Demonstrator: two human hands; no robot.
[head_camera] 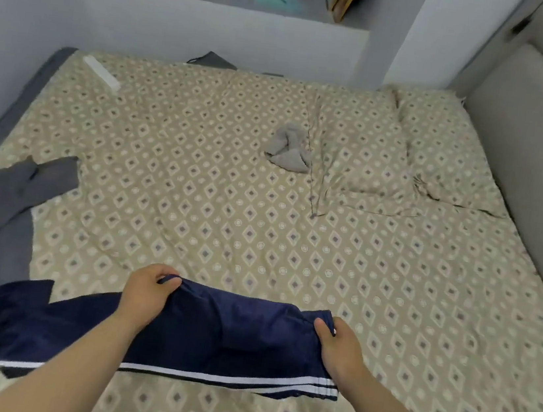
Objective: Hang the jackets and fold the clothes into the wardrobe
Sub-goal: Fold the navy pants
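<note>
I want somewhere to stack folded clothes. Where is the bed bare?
The widest bare sheet lies mid-bed, between the navy trousers and the crumpled beige cloth. Another bare stretch lies right of the trousers, nearer than the pillow. Crowded: the left edge under the grey garment, and the far right corner with the pillow.

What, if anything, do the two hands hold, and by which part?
The navy garment, by its far edge: the left hand pinches it mid-length, the right hand at its right-end corner.
</note>
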